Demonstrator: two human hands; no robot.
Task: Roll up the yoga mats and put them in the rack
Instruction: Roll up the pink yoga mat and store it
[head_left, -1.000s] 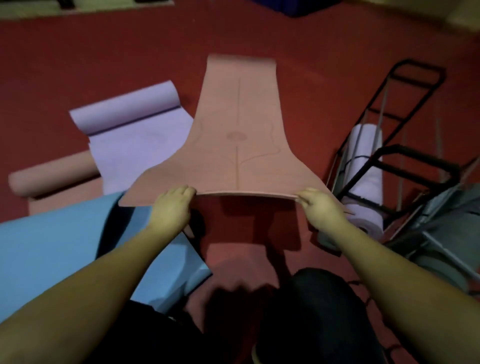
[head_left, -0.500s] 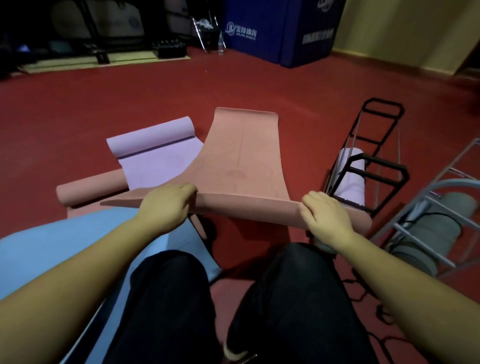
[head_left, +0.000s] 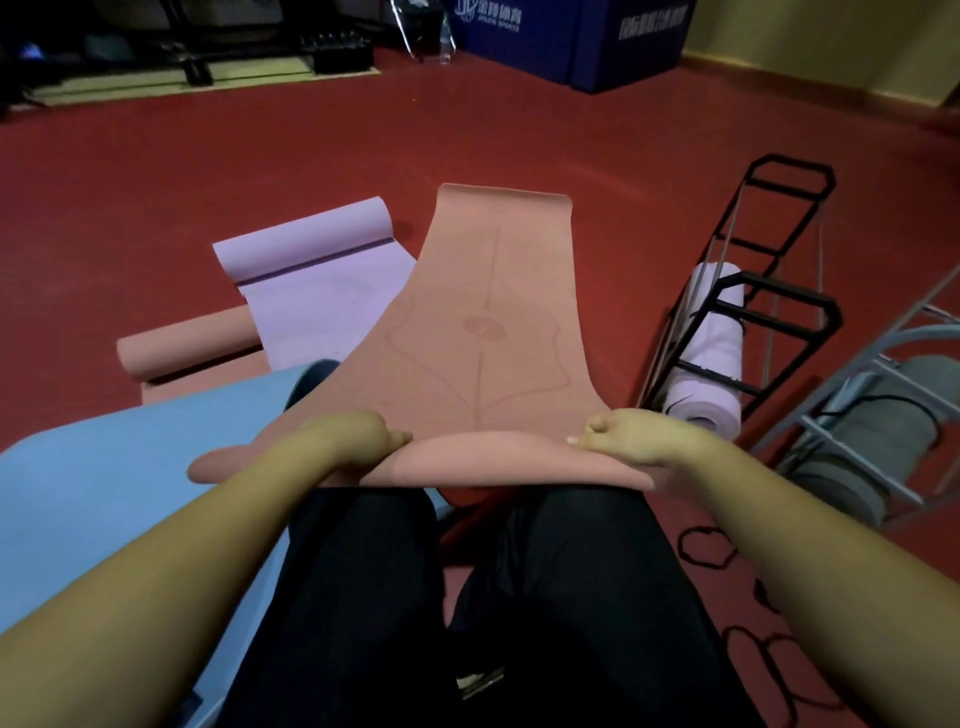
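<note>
A salmon-pink yoga mat (head_left: 483, 322) stretches away from me over the red floor, its near end lifted and folded over above my knees. My left hand (head_left: 358, 436) grips that folded end on the left. My right hand (head_left: 634, 436) grips it on the right. Both hands curl their fingers around the fold. A black wire rack (head_left: 753, 291) stands to the right with one rolled lilac mat (head_left: 709, 353) inside. A half-unrolled lilac mat (head_left: 322, 291), another pink mat (head_left: 192, 348) with a rolled end and a light blue mat (head_left: 104, 493) lie on the left.
A grey metal rack (head_left: 883, 395) holding a rolled grey mat (head_left: 857, 452) stands at far right. Black elastic loops (head_left: 706, 545) lie on the floor by my right leg. Blue padded blocks (head_left: 571, 36) and gym gear line the far wall. The red floor (head_left: 260, 145) beyond the mats is open.
The mat's near end came toward me and now folds over into the start of a roll. My hands moved closer to my knees, and my view tilted up.
</note>
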